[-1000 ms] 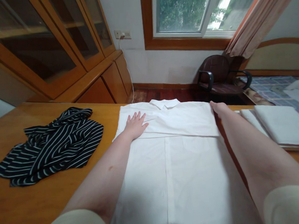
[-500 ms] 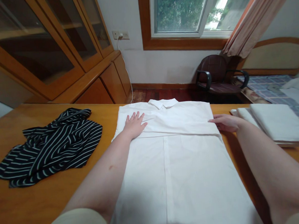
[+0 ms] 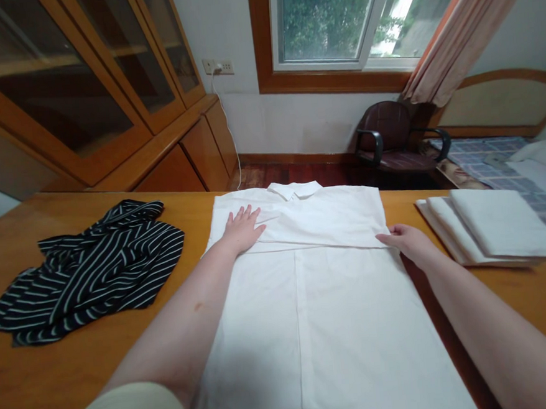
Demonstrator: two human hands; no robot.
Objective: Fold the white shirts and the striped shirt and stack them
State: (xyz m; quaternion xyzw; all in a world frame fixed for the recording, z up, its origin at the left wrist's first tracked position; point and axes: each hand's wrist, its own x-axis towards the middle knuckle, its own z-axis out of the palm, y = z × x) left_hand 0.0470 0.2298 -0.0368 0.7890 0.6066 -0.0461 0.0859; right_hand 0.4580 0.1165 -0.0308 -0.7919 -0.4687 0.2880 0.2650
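Note:
A white collared shirt [image 3: 350, 311] lies front up on the table, its collar at the far edge and its lower end toward me. One sleeve is laid across the chest, and its lower edge makes a line from side to side. My left hand [image 3: 242, 230] rests flat with spread fingers on the upper left of the shirt. At the right end of the crossing sleeve, my right hand [image 3: 405, 240] pinches the fabric between thumb and fingers.
A black cloth with white stripes [image 3: 104, 266] lies crumpled on the wooden table [image 3: 28, 383] at left. Folded white cloths [image 3: 503, 222] are stacked at right. Beyond stand a glass-door cabinet [image 3: 164, 122], an armchair [image 3: 384, 128] and a bed [image 3: 479, 152].
My right hand has moved slightly down and toward me along the shirt's right edge, and its thumb now lies on the sleeve's end. My left hand stays in place.

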